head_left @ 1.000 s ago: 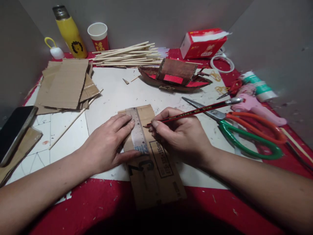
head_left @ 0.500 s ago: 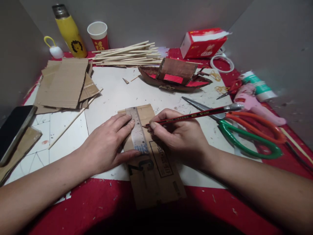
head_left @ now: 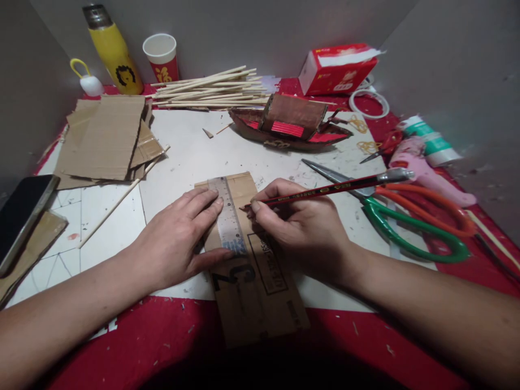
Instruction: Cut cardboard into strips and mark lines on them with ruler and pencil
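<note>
Item, centre of tabletop (head_left: 182, 157): a strip of brown cardboard (head_left: 252, 271) with printed black lettering, lying flat and running from the white sheet down over the red cloth toward the person. On it, lengthwise along its left part, a metal ruler (head_left: 228, 216). Left hand (head_left: 179, 238): palm down, fingers spread flat over the ruler's left edge and the cardboard beside it, thumb pressed on the ruler's near end; grip open and flat, pinning rather than clasping. Right hand (head_left: 300, 227): fingers closed narrowly round a red pencil (head_left: 325, 189), whose tip meets the cardboard just beside the ruler's right edge, its shaft slanting up and away to the right. Right of that hand: large scissors (head_left: 390, 211) with one orange and one green handle loop, blades pointing left, partly under the pencil's far end. Farther right: a pink glue gun (head_left: 422, 170), a green-and-white roll (head_left: 430, 143) and small red-handled scissors (head_left: 384, 147). Far centre: a brown and red cardboard model boat (head_left: 290, 127), with a bundle of wooden sticks (head_left: 211, 89) behind it. Back wall, left to right: a yellow flask (head_left: 114, 51), a red paper cup (head_left: 162, 57), a red tissue box (head_left: 337, 67). Left: a stack of loose cardboard sheets (head_left: 105, 138), one long stick (head_left: 122, 197) lying aslant below it, and a dark phone (head_left: 22, 214) at the edge.
</note>
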Demonstrator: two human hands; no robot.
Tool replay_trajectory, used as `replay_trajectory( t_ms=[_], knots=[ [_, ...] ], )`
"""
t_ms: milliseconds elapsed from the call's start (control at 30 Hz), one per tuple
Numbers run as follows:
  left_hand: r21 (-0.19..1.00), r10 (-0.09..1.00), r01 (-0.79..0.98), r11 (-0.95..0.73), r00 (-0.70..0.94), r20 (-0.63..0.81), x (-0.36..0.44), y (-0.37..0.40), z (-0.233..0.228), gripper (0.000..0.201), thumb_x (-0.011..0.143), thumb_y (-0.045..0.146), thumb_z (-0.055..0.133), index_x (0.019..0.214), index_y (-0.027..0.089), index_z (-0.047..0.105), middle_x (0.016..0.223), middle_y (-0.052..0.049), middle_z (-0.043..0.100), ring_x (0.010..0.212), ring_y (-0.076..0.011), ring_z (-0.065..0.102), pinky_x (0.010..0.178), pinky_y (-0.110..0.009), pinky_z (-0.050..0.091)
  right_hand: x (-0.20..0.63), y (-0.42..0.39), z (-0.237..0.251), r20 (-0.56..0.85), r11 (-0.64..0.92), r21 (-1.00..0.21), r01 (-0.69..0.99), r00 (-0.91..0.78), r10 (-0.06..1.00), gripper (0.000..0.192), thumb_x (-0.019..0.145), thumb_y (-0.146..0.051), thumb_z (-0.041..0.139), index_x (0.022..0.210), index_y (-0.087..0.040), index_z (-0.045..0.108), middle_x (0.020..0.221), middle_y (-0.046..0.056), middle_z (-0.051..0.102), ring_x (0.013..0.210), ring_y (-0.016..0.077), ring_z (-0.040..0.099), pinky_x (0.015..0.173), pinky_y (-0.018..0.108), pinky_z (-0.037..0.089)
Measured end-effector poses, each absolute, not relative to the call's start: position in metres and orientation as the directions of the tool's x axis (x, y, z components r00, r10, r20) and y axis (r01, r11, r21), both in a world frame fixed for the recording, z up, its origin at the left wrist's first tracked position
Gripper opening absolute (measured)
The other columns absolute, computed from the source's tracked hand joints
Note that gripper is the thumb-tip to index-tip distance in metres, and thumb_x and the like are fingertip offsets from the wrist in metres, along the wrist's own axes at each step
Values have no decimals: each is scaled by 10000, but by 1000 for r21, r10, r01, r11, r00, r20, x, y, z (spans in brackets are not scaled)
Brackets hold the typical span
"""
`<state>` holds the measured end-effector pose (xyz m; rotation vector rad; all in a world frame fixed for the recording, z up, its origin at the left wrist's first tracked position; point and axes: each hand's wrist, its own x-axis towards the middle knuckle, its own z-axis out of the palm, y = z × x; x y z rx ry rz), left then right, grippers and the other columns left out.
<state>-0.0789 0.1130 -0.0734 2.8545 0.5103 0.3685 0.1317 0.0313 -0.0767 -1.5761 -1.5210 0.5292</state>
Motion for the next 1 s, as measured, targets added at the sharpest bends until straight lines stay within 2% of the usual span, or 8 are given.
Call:
replay_trajectory(
  t_ms=[133, 367, 567, 1000],
  knots=[
    [266, 377, 321, -909, 906, 194, -78, 114, -73, 670, 935, 530, 583, 1362, 15, 542, 1395, -272, 561, 1324, -417, 499, 1041, -597, 500, 131, 30, -77, 251, 114, -812, 573, 166, 954, 139, 872, -183, 592, 741, -230, 582, 654, -25, 576, 566, 131, 527, 517, 276, 399],
    [269, 371, 313, -911, 906, 203, -77, 112, -73, 686, 925, 515, 600, 1346, -24, 559, 1375, -285, 569, 1298, -436, 517, 1048, -599, 494, 131, 31, -79, 297, 169, -786, 595, 123, 947, 146, 864, -156, 592, 734, -221, 587, 653, -25, 577, 585, 130, 542, 539, 267, 417],
    [268, 370, 312, -912, 906, 204, -77, 114, -74, 698, 923, 517, 606, 1362, -23, 550, 1386, -281, 562, 1307, -430, 510, 1066, -585, 484, 132, 30, -77, 271, 115, -793, 598, 177, 946, 150, 857, -140, 595, 729, -218, 590, 628, -31, 568, 549, 122, 524, 499, 259, 399],
    [243, 375, 325, -914, 907, 194, -79, 113, -74, 701, 928, 532, 592, 1370, -10, 541, 1402, -270, 553, 1330, -420, 497, 1093, -565, 466, 133, 31, -80, 289, 152, -786, 599, 139, 947, 145, 871, -142, 589, 748, -218, 590, 666, -29, 579, 593, 120, 530, 529, 265, 402]
  ],
)
